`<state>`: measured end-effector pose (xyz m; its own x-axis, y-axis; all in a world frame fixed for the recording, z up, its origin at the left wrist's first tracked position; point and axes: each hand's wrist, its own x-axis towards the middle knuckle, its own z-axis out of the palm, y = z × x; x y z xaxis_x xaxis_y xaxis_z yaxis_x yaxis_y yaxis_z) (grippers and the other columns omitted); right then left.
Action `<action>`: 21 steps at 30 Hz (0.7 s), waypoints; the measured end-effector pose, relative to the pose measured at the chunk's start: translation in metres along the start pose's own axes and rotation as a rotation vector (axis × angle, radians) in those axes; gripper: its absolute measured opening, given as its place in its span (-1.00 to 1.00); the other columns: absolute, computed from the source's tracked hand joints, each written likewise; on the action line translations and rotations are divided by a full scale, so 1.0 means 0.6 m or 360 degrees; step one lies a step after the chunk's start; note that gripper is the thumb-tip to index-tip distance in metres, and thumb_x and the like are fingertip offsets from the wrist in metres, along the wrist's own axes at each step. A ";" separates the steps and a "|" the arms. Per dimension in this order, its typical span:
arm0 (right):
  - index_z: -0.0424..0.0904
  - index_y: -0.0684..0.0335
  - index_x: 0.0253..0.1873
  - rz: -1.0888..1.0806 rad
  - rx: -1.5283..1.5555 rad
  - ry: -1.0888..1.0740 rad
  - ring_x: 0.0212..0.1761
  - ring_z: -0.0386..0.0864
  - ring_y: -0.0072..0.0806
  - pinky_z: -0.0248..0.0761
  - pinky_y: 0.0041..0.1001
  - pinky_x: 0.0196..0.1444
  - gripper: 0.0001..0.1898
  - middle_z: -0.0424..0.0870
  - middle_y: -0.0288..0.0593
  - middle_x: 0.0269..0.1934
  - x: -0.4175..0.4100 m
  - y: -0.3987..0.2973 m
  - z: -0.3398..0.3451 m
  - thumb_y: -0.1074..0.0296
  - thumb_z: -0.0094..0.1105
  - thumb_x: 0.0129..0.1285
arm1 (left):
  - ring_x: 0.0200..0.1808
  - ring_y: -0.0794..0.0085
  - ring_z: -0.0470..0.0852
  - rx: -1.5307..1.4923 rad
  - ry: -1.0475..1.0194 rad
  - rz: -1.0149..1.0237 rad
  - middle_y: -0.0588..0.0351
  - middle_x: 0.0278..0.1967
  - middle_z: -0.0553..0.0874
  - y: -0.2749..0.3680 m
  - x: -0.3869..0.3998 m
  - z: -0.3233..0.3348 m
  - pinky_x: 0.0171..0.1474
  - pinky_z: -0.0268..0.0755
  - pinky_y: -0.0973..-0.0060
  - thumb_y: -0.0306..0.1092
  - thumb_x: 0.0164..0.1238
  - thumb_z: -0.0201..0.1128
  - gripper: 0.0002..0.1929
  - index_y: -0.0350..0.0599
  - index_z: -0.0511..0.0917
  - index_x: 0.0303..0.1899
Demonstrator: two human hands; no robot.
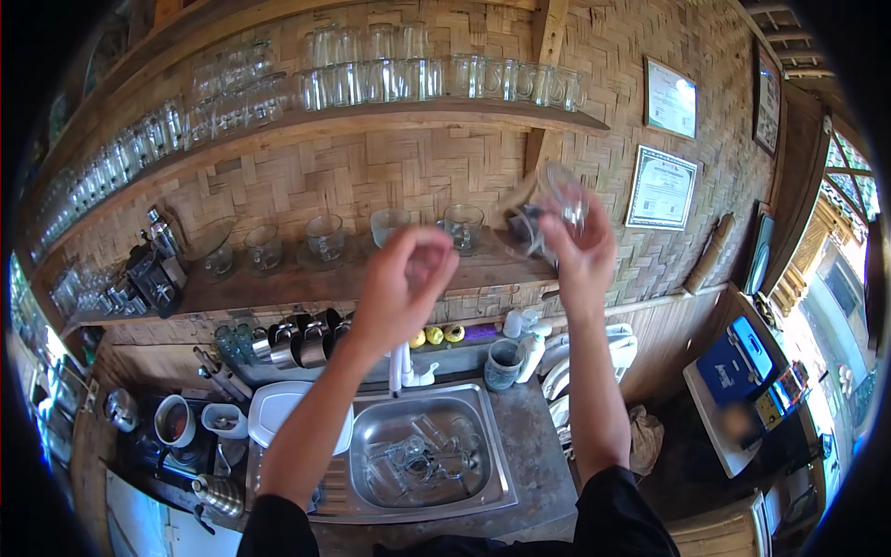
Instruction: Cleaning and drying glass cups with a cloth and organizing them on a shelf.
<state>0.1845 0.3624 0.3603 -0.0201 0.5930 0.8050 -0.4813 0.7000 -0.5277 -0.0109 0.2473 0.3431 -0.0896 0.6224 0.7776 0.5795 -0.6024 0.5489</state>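
My right hand (585, 237) is raised at the right end of the lower wooden shelf (487, 268) and holds a clear glass (562, 188), blurred by motion. Just left of it, a blurred glass or server with a dark part (522, 226) is at the shelf end. My left hand (411, 278) is raised in front of the shelf, fingers curled and apart, with nothing visible in it. Behind it stand a glass cup (388, 224) and a glass mug (463, 226). More glass mugs (325, 237) stand in a row to the left.
Below is a steel sink (494, 445) with several glasses (424, 452) lying in it, under a white faucet (398, 369). A white lid or tray (278, 411) lies left of it. Steel mugs (282, 348), a soap bottle (532, 355) and a textured pot (502, 365) stand behind.
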 end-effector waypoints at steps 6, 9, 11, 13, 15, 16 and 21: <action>0.50 0.56 0.22 -0.0078 -0.0353 -0.0031 -0.10 0.65 -0.51 0.55 -0.54 -0.03 -0.32 0.71 -0.07 -0.10 0.207 0.037 0.008 0.22 0.59 0.12 | -0.14 0.32 0.72 0.0329 0.0178 0.0288 0.01 -0.14 0.71 -0.017 0.225 0.043 -0.12 0.58 0.42 -0.40 0.39 0.31 -0.82 -0.23 0.58 -0.06; 0.46 0.66 0.24 -0.0151 -0.0506 -0.0014 -0.13 0.67 -0.50 0.56 -0.53 -0.07 -0.16 0.74 -0.02 -0.11 0.287 0.078 0.023 0.07 0.63 0.05 | -0.10 0.32 0.74 0.0447 0.0271 0.0360 0.01 -0.14 0.74 -0.051 0.314 0.060 -0.03 0.60 0.39 -0.38 0.40 0.33 -0.78 -0.22 0.59 -0.02; 0.44 0.69 0.25 -0.0199 -0.0530 0.0016 -0.13 0.68 -0.48 0.57 -0.52 -0.09 -0.10 0.75 0.01 -0.12 0.326 0.086 0.032 0.01 0.64 0.02 | -0.10 0.29 0.75 0.0544 0.0290 0.0407 -0.02 -0.13 0.75 -0.062 0.359 0.070 -0.01 0.61 0.37 -0.39 0.38 0.32 -0.77 -0.24 0.59 -0.02; 0.45 0.72 0.23 0.0000 -0.0622 -0.0090 -0.14 0.69 -0.46 0.58 -0.50 -0.10 -0.08 0.76 0.02 -0.14 0.354 0.086 0.042 -0.02 0.63 0.01 | -0.09 0.26 0.76 0.0640 0.0297 0.0452 -0.06 -0.12 0.75 -0.068 0.394 0.074 0.00 0.62 0.35 -0.40 0.36 0.32 -0.76 -0.26 0.59 -0.01; 0.46 0.70 0.23 -0.0121 -0.0756 -0.0074 -0.20 0.71 -0.41 0.59 -0.45 -0.09 -0.04 0.76 0.04 -0.18 0.389 0.112 0.042 -0.11 0.61 -0.02 | -0.08 0.22 0.77 0.0645 0.0333 0.0291 -0.10 -0.11 0.76 -0.081 0.425 0.086 0.03 0.61 0.34 -0.39 0.34 0.32 -0.73 -0.31 0.60 -0.01; 0.48 0.68 0.22 -0.0147 -0.0844 -0.0074 -0.18 0.72 -0.36 0.59 -0.43 -0.06 -0.03 0.76 0.06 -0.17 0.410 0.130 0.045 -0.16 0.60 -0.04 | -0.08 0.22 0.77 0.0650 0.0330 0.0300 -0.10 -0.11 0.76 -0.088 0.440 0.087 0.03 0.61 0.34 -0.39 0.34 0.32 -0.73 -0.31 0.60 -0.01; 0.56 0.61 0.18 0.0145 -0.1047 -0.0352 -0.07 0.74 -0.26 0.58 -0.39 0.04 -0.03 0.76 0.14 -0.13 0.448 0.152 0.058 -0.25 0.59 -0.09 | -0.03 0.19 0.78 0.0783 0.0315 0.0017 -0.14 -0.08 0.78 -0.127 0.476 0.079 0.09 0.60 0.32 -0.27 0.30 0.37 -0.64 -0.31 0.62 0.02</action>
<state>0.1046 0.5718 0.5380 -0.2468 0.6149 0.7490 0.1598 0.7882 -0.5943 -0.0420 0.4947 0.5088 -0.2052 0.4826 0.8515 0.8885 -0.2730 0.3688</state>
